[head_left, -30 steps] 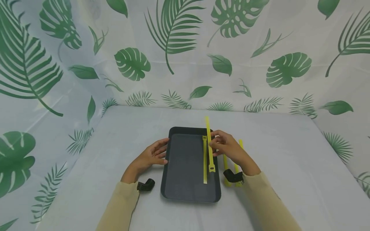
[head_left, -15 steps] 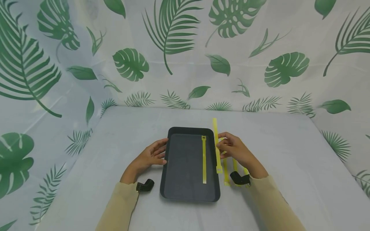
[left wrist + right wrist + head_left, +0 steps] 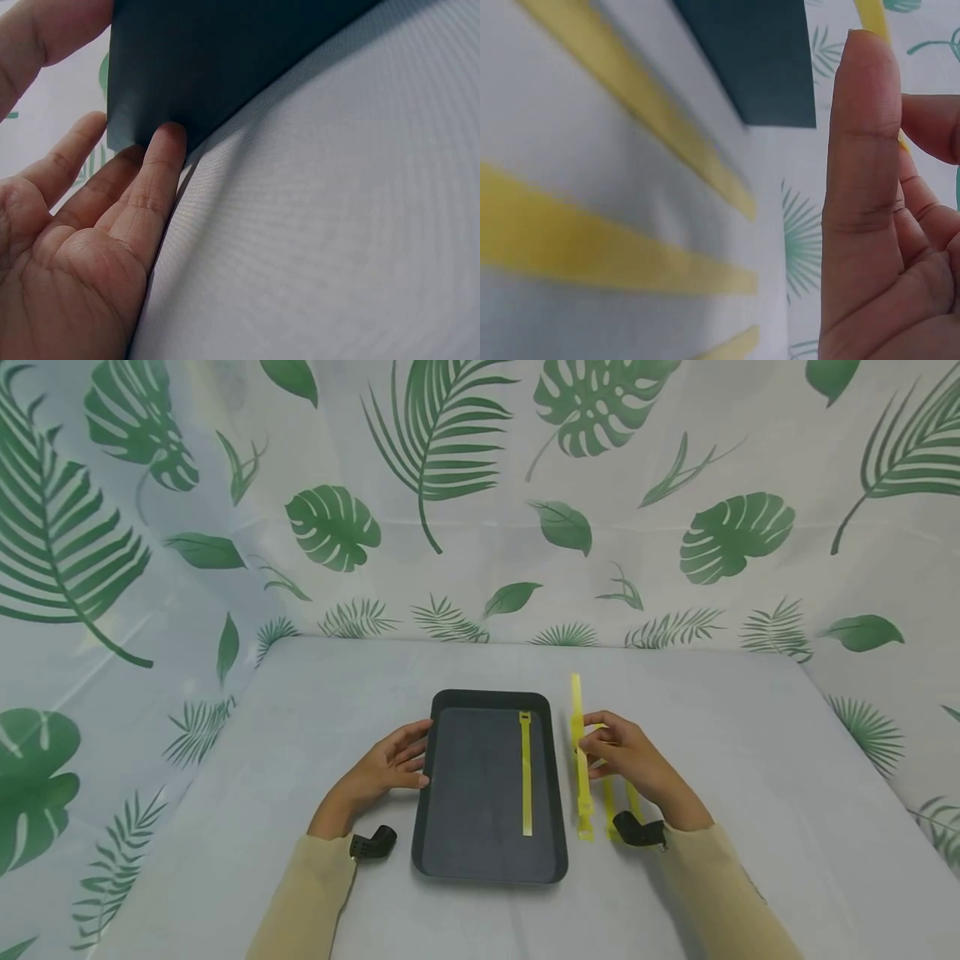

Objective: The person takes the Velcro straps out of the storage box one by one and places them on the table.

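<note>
Backdrop: A white sheet printed with green leaves rises behind and beside the work.
Table: A pale surface runs back to the foot of the sheet.
Tray: Dark, shallow and rectangular, it sits between two hands, its long sides pointing away from the person.
Left hand: Fingers extended in a wide, loose touch, fingertips against the tray's left wall; the left wrist view shows that contact close up, from outside the tray.
Right hand: Thumb and fingers narrow in a pinch on a yellow strap, held just right of the tray.
Strap in the tray: Yellow, flat along the right side, slotted end farthest from the person; only the head view shows it.
Loose straps: Three yellow lengths lie right of the tray. From the head, the right hand, its strap and a black wrist camera partly cover them; the right wrist view shows them apart, though blurred.
</note>
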The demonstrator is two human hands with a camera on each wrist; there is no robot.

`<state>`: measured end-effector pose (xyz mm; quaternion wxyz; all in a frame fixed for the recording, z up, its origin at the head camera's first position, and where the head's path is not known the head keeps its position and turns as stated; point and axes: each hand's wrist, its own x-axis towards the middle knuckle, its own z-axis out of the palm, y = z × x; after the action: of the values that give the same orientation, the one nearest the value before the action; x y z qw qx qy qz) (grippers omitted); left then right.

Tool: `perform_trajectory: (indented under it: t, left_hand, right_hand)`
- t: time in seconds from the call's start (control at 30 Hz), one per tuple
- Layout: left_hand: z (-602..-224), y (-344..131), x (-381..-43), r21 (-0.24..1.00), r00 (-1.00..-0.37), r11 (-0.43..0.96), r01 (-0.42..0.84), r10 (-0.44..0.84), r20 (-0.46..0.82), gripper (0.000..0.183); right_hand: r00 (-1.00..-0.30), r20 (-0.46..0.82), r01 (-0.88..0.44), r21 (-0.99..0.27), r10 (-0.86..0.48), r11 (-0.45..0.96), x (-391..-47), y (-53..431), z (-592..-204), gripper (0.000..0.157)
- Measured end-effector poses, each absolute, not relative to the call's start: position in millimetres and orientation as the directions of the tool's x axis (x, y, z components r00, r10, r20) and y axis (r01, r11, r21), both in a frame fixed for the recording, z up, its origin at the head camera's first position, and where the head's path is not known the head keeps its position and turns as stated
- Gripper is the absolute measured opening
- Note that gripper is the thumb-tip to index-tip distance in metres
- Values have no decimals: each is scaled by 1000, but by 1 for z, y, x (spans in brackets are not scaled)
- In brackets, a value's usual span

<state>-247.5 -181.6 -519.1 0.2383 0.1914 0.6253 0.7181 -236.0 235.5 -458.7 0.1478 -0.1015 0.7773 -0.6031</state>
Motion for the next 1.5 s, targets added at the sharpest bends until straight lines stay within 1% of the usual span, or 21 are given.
perform_trajectory:
  t: [0.23, 0.4, 0.9, 1.23, 1.5]
  left_hand:
    - [-519, -183, -247, 987, -810, -118, -109, 585, -20, 104]
    - [-519, -183, -247, 985, -807, -131, -109, 591, -11, 104]
    - [-518, -185, -246, 989, -815, -113, -92, 579, -9, 103]
    - [-519, -182, -245, 989, -815, -124, -79, 579, 7, 104]
    - [-517, -180, -244, 988, -815, -131, -84, 579, 7, 104]
  right_hand:
    - [-937, -99, 15, -969, -336, 245, -233, 249, -463, 45]
    - [-941, -120, 34, -964, -318, 262, -232, 258, -465, 46]
    - [-951, -162, 78, -951, -265, 299, -227, 283, -471, 48]
    - [-954, -188, 99, -934, -234, 345, -220, 300, -474, 47]
    - [-951, -238, 147, -909, -196, 391, -214, 316, -474, 50]
